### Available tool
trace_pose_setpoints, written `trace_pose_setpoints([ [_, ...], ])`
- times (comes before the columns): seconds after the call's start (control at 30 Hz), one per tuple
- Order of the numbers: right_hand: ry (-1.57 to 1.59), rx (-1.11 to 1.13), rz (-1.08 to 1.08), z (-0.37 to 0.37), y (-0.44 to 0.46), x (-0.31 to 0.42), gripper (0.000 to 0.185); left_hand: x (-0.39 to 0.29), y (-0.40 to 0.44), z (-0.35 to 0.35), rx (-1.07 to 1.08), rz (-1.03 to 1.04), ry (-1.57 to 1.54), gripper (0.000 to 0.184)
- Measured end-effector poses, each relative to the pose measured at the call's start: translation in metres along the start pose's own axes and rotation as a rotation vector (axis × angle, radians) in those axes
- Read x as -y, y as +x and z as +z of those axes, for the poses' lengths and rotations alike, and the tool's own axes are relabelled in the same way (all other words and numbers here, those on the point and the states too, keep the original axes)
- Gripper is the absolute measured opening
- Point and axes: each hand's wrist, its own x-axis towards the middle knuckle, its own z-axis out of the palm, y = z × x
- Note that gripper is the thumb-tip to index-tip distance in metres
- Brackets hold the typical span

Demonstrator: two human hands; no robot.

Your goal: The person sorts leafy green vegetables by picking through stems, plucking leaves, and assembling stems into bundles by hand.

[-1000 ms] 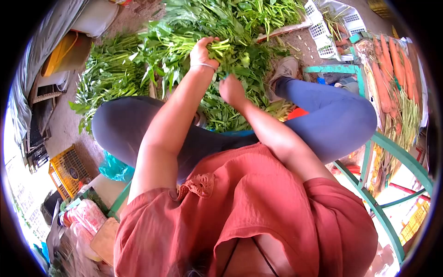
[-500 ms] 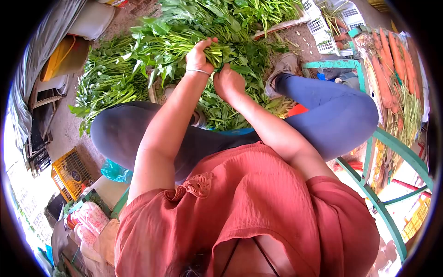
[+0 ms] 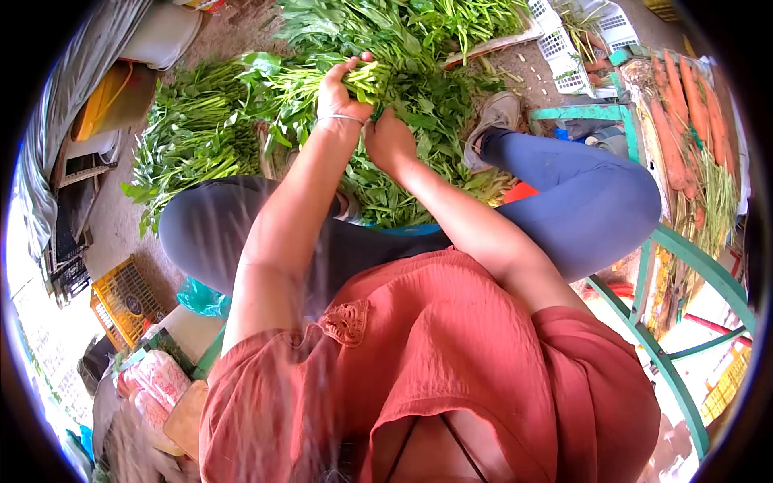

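Observation:
My left hand is wrapped round the stem end of a bunch of leafy greens, whose leaves point left. Close against its wrist is my right hand, fingers closed; a small dark green bit shows at the fingertips, too small to name. More loose greens lie below and behind both hands, between my legs. A pile of greens lies to the left, with stems and leaves laid side by side.
White plastic baskets stand at the upper right. Carrots lie beside the green metal frame on the right. A yellow crate and a teal plastic bag are at the lower left. My shoe rests beside the greens.
My right hand has come up against the bunch and my left hand, with the dark green bit now at its fingertips. Both hands have shifted slightly left with the bunch.

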Motion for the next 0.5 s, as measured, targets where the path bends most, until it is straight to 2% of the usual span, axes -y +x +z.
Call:
trace_pose_setpoints([
  [0.03,-0.050,0.098,-0.112,0.012,0.008,-0.029,0.032,-0.003,0.000,0.002,0.017,-0.006,-0.021,0.007],
  [0.1,-0.227,0.117,-0.528,0.012,0.005,-0.065,0.036,-0.007,0.006,-0.001,0.045,0.026,-0.046,0.007],
  [0.13,-0.230,0.124,-0.532,0.018,0.008,-0.074,0.036,-0.010,0.004,0.004,0.042,0.032,-0.051,0.007],
  [0.2,-0.168,0.150,-0.140,0.023,0.006,-0.081,0.036,-0.012,0.002,0.005,0.070,-0.022,-0.078,0.006],
  [0.23,-0.171,0.146,-0.139,0.016,0.004,-0.081,0.036,-0.014,0.003,0.005,0.118,-0.039,-0.101,0.007],
  [0.3,-0.004,0.808,0.218,-0.009,0.005,-0.069,0.041,-0.017,0.004,0.006,0.159,-0.019,-0.152,0.008],
  [0.33,-0.264,0.819,0.157,-0.017,0.007,-0.055,0.040,-0.017,0.000,0.011,0.096,0.035,-0.138,0.010],
  [0.37,-0.272,0.826,0.151,-0.012,0.021,-0.058,0.040,-0.018,-0.002,0.014,0.094,0.046,-0.144,0.010],
  [0.43,-0.529,0.423,0.094,-0.003,0.052,-0.055,0.032,-0.021,-0.005,0.011,0.147,-0.001,-0.140,0.012],
  [0.5,0.391,0.155,-0.016,-0.031,0.036,-0.029,0.030,-0.024,-0.001,0.003,0.239,-0.085,-0.165,0.013],
])
